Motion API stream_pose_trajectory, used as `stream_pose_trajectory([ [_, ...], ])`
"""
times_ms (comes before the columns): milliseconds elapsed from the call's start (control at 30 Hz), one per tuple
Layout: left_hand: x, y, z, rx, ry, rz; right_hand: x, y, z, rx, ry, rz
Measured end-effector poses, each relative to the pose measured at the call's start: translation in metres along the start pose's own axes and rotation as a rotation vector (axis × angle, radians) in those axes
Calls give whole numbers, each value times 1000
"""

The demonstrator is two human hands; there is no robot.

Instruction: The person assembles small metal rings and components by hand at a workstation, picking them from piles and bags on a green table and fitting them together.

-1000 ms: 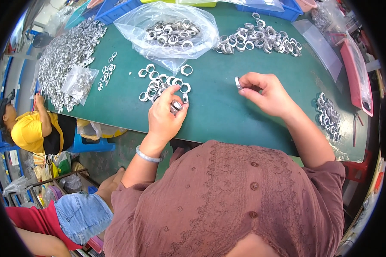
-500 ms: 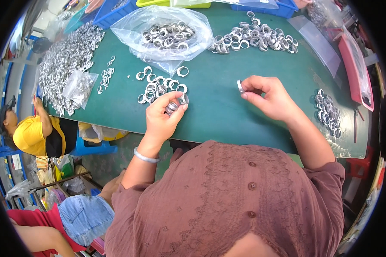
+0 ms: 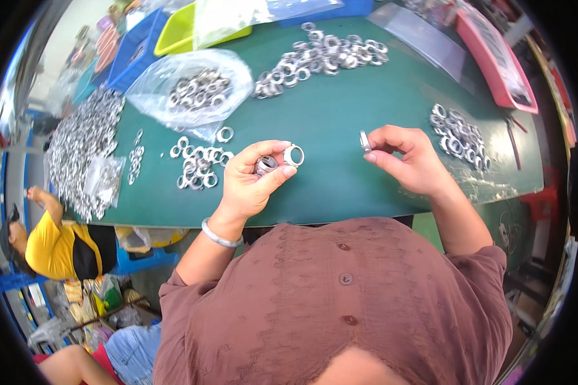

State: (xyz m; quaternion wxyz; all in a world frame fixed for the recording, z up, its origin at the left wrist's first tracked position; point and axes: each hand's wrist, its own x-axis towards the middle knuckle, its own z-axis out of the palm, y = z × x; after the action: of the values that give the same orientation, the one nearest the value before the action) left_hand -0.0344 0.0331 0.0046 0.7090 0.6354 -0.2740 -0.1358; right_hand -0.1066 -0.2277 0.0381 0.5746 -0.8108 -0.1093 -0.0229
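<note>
Above the green bench (image 3: 340, 122), the left hand (image 3: 253, 183) pinches a metal ring (image 3: 294, 155) and cups others; the right hand (image 3: 408, 157) pinches a thin ring (image 3: 365, 141). Bring them together squarely, edges aligned, grip light.

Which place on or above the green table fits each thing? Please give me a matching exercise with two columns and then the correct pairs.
Things:
1. clear bag of metal rings
2. pink tray
3. single ring in the left hand
4. small pile of rings

Places:
A. far right edge of the green table
B. pinched at the fingertips above the table
C. far left part of the table
D. just right of the right hand

Pairs: 1-C, 2-A, 3-B, 4-D
</note>
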Motion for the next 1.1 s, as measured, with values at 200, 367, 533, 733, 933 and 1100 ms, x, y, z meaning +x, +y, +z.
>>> stream_pose_trajectory([
  [200,35,-3,63,-160,-229,-118,-34,12,-11,767,175,296],
  [367,49,-11,104,-198,-365,-147,-52,16,-9,934,310,269],
  [533,57,-14,128,-165,-468,-155,-66,21,-16,853,407,220],
  [733,62,-21,144,-179,-501,-201,-75,25,-19,736,500,169],
  [933,65,-30,145,-169,-515,-236,-76,26,-20,650,536,162],
  [1100,65,-32,146,-179,-507,-255,-74,27,-22,622,550,172],
])
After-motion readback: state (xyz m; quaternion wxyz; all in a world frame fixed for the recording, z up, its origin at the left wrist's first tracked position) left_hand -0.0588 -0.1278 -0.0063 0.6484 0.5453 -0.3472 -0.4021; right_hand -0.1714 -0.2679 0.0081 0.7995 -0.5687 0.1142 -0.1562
